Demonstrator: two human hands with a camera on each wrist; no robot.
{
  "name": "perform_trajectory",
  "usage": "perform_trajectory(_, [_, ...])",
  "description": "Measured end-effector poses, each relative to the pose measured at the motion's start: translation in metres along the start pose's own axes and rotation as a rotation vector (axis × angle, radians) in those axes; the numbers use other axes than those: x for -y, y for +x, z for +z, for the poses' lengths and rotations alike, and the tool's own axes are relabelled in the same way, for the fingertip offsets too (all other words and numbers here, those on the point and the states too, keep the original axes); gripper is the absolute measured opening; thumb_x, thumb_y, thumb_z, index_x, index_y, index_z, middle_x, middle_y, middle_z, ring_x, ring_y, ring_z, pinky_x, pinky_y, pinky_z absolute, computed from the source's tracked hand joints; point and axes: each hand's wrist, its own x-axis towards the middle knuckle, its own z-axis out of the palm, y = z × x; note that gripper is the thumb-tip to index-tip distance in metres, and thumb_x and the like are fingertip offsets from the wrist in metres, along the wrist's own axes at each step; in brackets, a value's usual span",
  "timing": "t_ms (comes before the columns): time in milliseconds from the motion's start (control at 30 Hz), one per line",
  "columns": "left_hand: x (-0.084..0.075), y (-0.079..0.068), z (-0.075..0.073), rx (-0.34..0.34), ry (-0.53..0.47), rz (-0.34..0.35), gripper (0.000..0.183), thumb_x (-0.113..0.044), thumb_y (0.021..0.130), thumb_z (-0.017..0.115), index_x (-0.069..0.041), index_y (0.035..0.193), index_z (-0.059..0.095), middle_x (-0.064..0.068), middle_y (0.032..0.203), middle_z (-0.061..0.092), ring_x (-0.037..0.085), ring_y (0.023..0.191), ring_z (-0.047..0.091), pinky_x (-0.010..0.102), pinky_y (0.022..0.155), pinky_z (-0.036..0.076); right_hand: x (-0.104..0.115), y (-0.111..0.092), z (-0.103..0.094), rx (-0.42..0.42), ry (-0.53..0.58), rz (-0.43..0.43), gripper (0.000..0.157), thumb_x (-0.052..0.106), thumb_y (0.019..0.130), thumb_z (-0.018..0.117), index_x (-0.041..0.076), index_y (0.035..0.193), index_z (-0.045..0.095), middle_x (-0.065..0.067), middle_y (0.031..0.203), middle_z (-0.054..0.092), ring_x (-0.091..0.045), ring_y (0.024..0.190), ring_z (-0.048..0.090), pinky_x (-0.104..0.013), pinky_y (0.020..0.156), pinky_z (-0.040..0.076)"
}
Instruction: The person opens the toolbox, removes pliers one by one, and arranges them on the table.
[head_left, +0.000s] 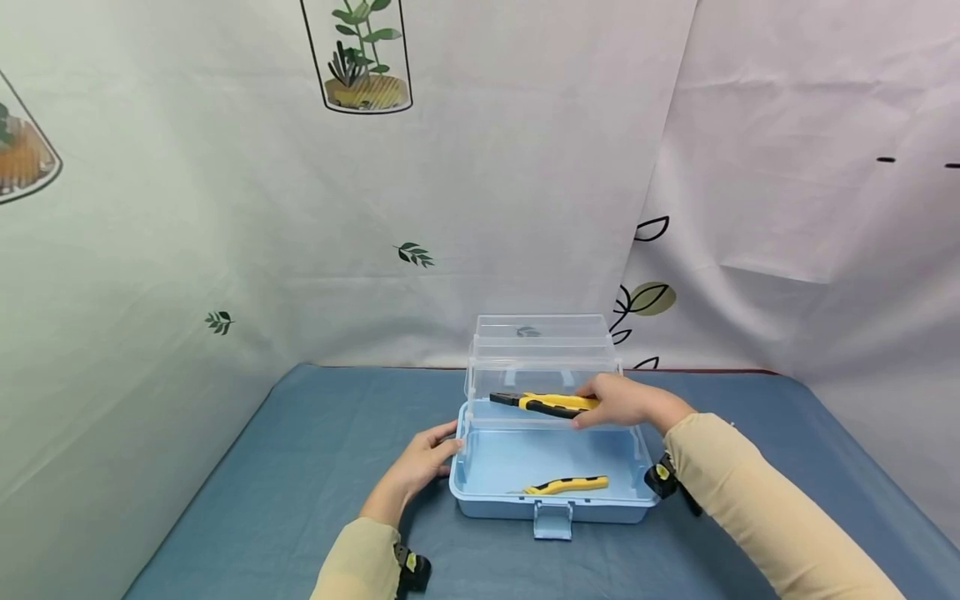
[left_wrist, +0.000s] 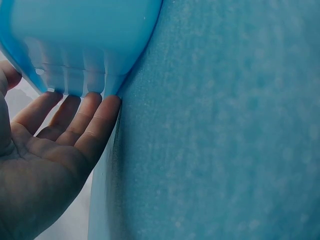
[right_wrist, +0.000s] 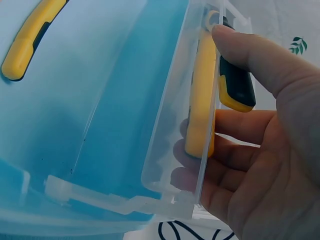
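Observation:
A light blue toolbox (head_left: 555,507) stands open, its clear trays (head_left: 542,354) raised at the back. With my right hand (head_left: 618,400) I hold combination pliers (head_left: 557,405) by their yellow and black handles, over the clear tray. Their dark head points left. In the right wrist view the thumb lies along one handle (right_wrist: 237,87); some fingers show through the tray wall. My left hand (head_left: 422,460) touches the box's left side, its fairly straight fingers (left_wrist: 92,125) against the wall and the thumb at the rim. Inside the base lies a yellow-and-black-handled tool (head_left: 567,484) with a thin tip.
The toolbox sits on a blue cloth-covered table (head_left: 330,450). A latch (head_left: 552,521) hangs open at its front. Behind the table hangs a pale curtain (head_left: 525,167) with printed plants.

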Motion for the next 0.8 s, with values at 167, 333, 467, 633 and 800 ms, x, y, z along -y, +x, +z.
perform_trajectory(167, [0.0004, 0.0007, -0.0003, 0.002, -0.001, 0.003, 0.058, -0.022, 0.094, 0.055, -0.002, 0.144, 0.037, 0.026, 0.146, 0.036, 0.031, 0.119, 0.054, 0.041, 0.087, 0.054, 0.0008, 0.0, -0.0003, -0.018, 0.012, 0.003, 0.048, 0.035, 0.08, 0.073, 0.004, 0.116, 0.063, -0.002, 0.09, 0.06, -0.016, 0.078, 0.05, -0.032, 0.068, 0.041])
perform_trajectory(333, [-0.0002, 0.0008, -0.0006, -0.002, -0.004, -0.006, 0.058, -0.022, 0.093, 0.055, -0.003, 0.144, 0.037, 0.025, 0.147, 0.036, 0.031, 0.118, 0.055, 0.04, 0.087, 0.054, -0.0004, 0.0003, -0.0005, -0.038, 0.016, 0.0, 0.045, 0.035, 0.079, 0.074, 0.007, 0.112, 0.063, -0.002, 0.088, 0.057, -0.017, 0.078, 0.048, -0.031, 0.067, 0.039])
perform_trajectory(467, [0.0004, 0.0004, -0.0004, -0.006, -0.01, -0.003, 0.057, -0.021, 0.093, 0.055, -0.002, 0.144, 0.038, 0.026, 0.145, 0.038, 0.03, 0.117, 0.055, 0.041, 0.087, 0.054, -0.0023, 0.0009, 0.0005, -0.05, 0.026, -0.005, 0.043, 0.035, 0.079, 0.074, 0.007, 0.11, 0.062, -0.002, 0.087, 0.057, -0.017, 0.076, 0.048, -0.031, 0.066, 0.039])
perform_trajectory(633, [0.001, 0.0005, -0.0006, -0.008, -0.015, -0.002, 0.057, -0.021, 0.093, 0.055, -0.003, 0.144, 0.038, 0.025, 0.145, 0.038, 0.03, 0.117, 0.055, 0.041, 0.087, 0.054, -0.005, 0.0005, 0.0031, -0.072, 0.053, -0.035, 0.044, 0.034, 0.078, 0.075, 0.007, 0.11, 0.062, -0.002, 0.087, 0.058, -0.017, 0.074, 0.048, -0.031, 0.063, 0.039])
perform_trajectory(800, [0.001, 0.0007, -0.0007, 0.002, -0.009, 0.001, 0.057, -0.022, 0.094, 0.055, -0.002, 0.144, 0.037, 0.025, 0.147, 0.036, 0.031, 0.119, 0.054, 0.041, 0.087, 0.054, -0.0075, -0.0009, 0.0072, -0.114, 0.069, -0.058, 0.046, 0.034, 0.078, 0.075, 0.006, 0.111, 0.062, -0.002, 0.088, 0.058, -0.017, 0.074, 0.048, -0.031, 0.062, 0.04])
